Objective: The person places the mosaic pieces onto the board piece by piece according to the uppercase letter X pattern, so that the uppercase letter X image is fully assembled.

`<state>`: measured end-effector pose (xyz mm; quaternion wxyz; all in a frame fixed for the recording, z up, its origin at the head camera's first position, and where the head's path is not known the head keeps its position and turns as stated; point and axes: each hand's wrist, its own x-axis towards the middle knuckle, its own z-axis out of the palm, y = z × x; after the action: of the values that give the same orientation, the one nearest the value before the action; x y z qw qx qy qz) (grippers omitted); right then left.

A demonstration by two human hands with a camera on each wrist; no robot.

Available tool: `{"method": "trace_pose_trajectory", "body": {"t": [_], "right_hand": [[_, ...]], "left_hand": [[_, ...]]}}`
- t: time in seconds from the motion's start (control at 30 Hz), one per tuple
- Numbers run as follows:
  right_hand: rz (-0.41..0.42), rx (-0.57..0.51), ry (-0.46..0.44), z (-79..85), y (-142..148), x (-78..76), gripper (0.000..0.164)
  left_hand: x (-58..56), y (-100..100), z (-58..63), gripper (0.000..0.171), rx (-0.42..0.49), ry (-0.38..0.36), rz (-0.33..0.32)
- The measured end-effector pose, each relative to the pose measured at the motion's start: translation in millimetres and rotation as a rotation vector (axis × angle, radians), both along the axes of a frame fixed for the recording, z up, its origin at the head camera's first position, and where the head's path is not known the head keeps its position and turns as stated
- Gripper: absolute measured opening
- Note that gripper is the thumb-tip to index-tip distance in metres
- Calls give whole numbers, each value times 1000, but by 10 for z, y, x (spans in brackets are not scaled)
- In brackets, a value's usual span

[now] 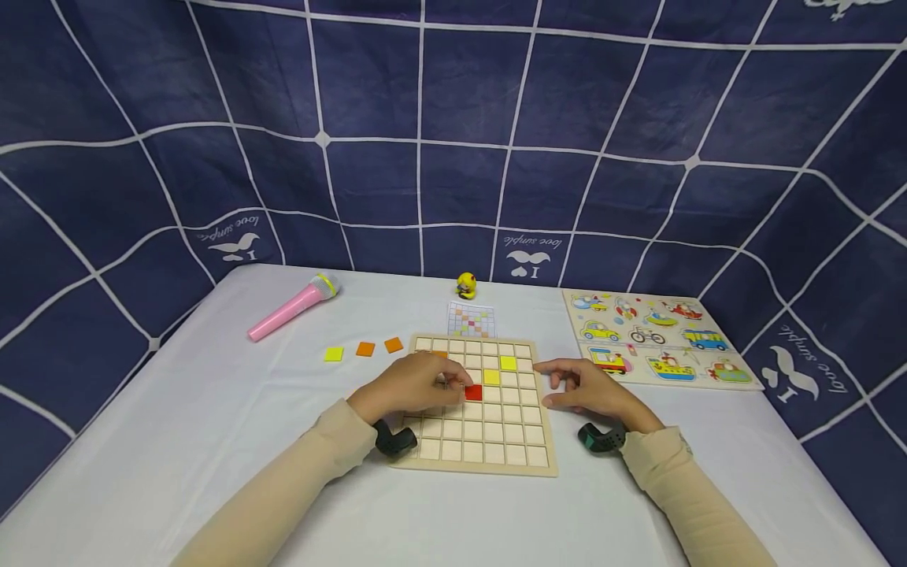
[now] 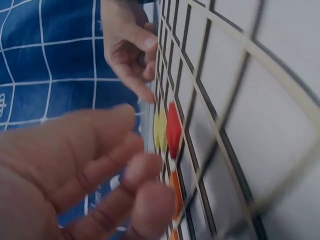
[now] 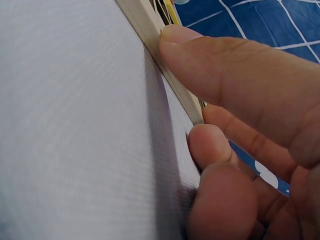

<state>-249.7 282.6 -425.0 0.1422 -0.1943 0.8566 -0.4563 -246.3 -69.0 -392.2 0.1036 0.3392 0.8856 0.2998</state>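
A square wooden grid board (image 1: 453,466) lies flat on the table. My left hand (image 1: 418,383) hovers low over its left half, fingertips beside a red tile (image 1: 473,392) that sits in a cell. In the left wrist view, the thumb and fingers are loosely bent with nothing between them. Two yellow tiles (image 1: 491,377) lie in cells up and right of the red one. An orange tile (image 1: 440,354) is partly hidden behind the left hand. At the board's right edge, my right hand (image 1: 584,384) touches the rim with its thumb (image 3: 185,50) and index fingertip.
Loose yellow (image 1: 334,354) and orange tiles (image 1: 365,349) lie left of the board. Behind it are a printed pattern card (image 1: 471,320) and a small yellow figurine (image 1: 465,285). A pink toy microphone (image 1: 286,311) is at back left, a picture puzzle board (image 1: 666,339) at right.
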Motion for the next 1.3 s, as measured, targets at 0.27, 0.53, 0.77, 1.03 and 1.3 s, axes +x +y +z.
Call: {"method": "trace_pose_trajectory", "body": {"t": [0.27,0.53,0.77,1.03,1.3], "right_hand": [[-7,-1,-10,-7,21,-11,60],[-14,-10,-27,-17,28,-6,61],[-13,-15,-26,-12,18,-3,61],[-3,-18,-22,-20,27,-2,61],[-5,-10,-20,-22,34,-3,61]], "left_hand": [[8,-331,-13,22,107,-44,-24],[-25,-719,-59,25,196,-61,4],[-142,-1140,-82,28,227,-57,147],[-239,-1515,-76,35,246,-122,270],[-295,-1756,-131,44,269,-181,340]]}}
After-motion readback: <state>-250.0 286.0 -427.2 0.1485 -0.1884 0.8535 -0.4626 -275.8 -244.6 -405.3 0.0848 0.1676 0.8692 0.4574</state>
